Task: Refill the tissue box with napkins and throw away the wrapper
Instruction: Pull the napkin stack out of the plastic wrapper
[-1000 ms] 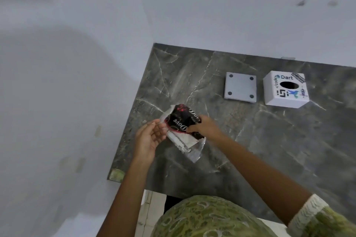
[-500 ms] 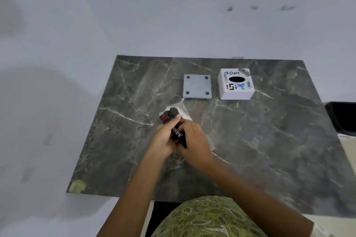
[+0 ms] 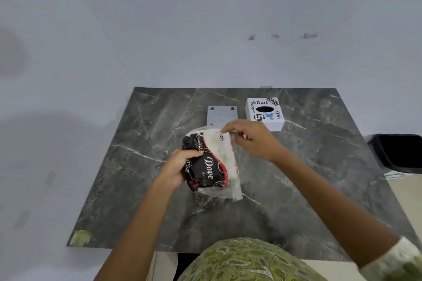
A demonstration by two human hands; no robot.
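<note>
Above a dark marble table, the left hand grips a black napkin pack while the right hand pinches its clear top edge. A white tissue box stands behind, its grey lid beside it.

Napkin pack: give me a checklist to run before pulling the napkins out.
1. Black-and-red Dove plastic napkin pack gripped by left hand: ok.
2. Right hand fingers pinching the pack's clear top edge: ok.
3. Wrapper opened: cannot tell.
4. White square tissue box within reach on the dark marble table: ok.
5. Grey square base plate off the box: ok.
6. Black bin at the table's right: ok.
</note>
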